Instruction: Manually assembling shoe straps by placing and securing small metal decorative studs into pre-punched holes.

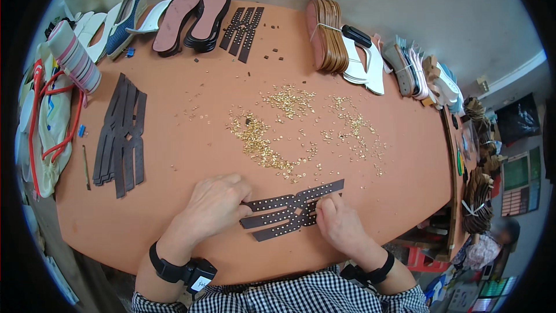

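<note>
Head view. Both hands work one piece at the near edge of the counter [174, 156]: a dark brown strap upper [292, 208], cut as several flat bands joined at a crossing, each band dotted with a row of small pale studs. It lies flat on the counter, just in front of the person's checked shirt.

Left hand [214, 206]: grip closed loosely, fingertips pressing down on the left ends of the bands, pinning them. Right hand [339, 223]: fingers curled, tips pinched at the piece's right side; whether a stud sits between them I cannot tell, too small.

Step in hand, by my reading: setting studs into the punched holes, one band at a time, many already filled. The next move likely calls for a fine pinch and a steady hold from the left hand so the bands do not shift.

Materials: counter top is smooth, matt orange-brown. Loose gold studs [272, 139] lie scattered in patches beyond the hands, tiny and shiny. A stack of matching strap pieces [120, 136] lies well to the left, plain, looks like stiff leather. Another stack [243, 26] lies at the far edge, beside pink-soled shoe bottoms [191, 20]. A bundle of tan insoles [327, 35] stands on edge, tied with a band.
</note>
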Tool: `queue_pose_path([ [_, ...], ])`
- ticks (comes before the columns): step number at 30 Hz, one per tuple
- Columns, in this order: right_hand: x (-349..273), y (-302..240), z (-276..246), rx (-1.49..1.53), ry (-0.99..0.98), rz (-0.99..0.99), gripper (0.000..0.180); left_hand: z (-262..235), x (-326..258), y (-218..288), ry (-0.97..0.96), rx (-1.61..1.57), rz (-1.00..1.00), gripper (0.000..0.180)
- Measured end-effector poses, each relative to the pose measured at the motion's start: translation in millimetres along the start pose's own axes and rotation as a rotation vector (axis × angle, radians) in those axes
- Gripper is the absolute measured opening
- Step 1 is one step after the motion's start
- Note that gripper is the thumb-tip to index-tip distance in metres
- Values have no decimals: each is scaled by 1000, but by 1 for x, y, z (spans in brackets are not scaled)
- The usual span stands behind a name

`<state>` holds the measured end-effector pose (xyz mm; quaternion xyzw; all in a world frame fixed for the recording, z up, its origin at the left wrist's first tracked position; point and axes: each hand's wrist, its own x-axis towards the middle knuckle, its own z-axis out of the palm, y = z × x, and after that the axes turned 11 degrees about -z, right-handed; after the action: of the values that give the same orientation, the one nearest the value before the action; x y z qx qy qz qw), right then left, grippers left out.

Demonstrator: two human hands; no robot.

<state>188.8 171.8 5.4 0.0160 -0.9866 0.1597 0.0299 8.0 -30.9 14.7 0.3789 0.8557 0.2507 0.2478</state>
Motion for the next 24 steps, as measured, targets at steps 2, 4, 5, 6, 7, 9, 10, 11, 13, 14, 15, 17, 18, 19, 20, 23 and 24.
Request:
queue_pose_path([
  [2, -2, 3, 1, 12, -3, -16, 16, 0, 0, 0, 1, -3, -3, 20],
  [4, -3, 9, 2, 75, 73, -40, 17, 0, 0, 0, 6, -7, -11, 19],
  [5, -4, 10, 1, 75, 71, -40, 17, 1, 0, 0, 6, -11, -5, 19],
  [6, -4, 11, 1, 72, 75, -42, 17, 1, 0, 0, 7, -16, 1, 19],
  [7, -5, 11, 0, 69, 79, -44, 18, 0, 0, 0, 7, -17, 1, 19],
  [9, -2, 8, -2, 57, 56, -43, 18, 0, 1, 0, 8, -2, 4, 19],
  [10, -1, 6, -2, 45, 34, -41, 18, 0, 1, 0, 8, -2, 4, 19],
  [11, -1, 6, -2, 45, 35, -40, 18, 0, 1, 0, 8, -2, 6, 19],
  [13, -2, 6, -1, 3, -29, -46, 17, -1, 0, 1, 7, 0, 7, 20],
  [14, -1, 5, -2, 3, -29, -45, 17, -1, 0, 0, 8, 2, 7, 20],
  [15, 0, 5, -3, 27, -21, -37, 16, 0, 0, 0, 9, 3, 6, 20],
  [17, 1, 4, -5, 50, -14, -29, 15, 1, 0, 0, 12, 1, 8, 20],
  [18, 2, 4, -5, 58, -30, -10, 15, 1, 0, -1, 15, 3, 8, 20],
  [19, 2, 4, -6, 65, -46, 9, 15, 1, 0, -1, 14, 3, 7, 20],
  [20, 2, 4, -6, 65, -47, 9, 15, 2, 0, -1, 15, -2, 10, 20],
  [23, 3, 3, -9, 69, -64, -8, 15, 2, 0, -1, 17, -4, 16, 20],
  [24, 4, 2, -11, 87, -77, -12, 14, 2, 0, -1, 20, -2, 17, 20],
])
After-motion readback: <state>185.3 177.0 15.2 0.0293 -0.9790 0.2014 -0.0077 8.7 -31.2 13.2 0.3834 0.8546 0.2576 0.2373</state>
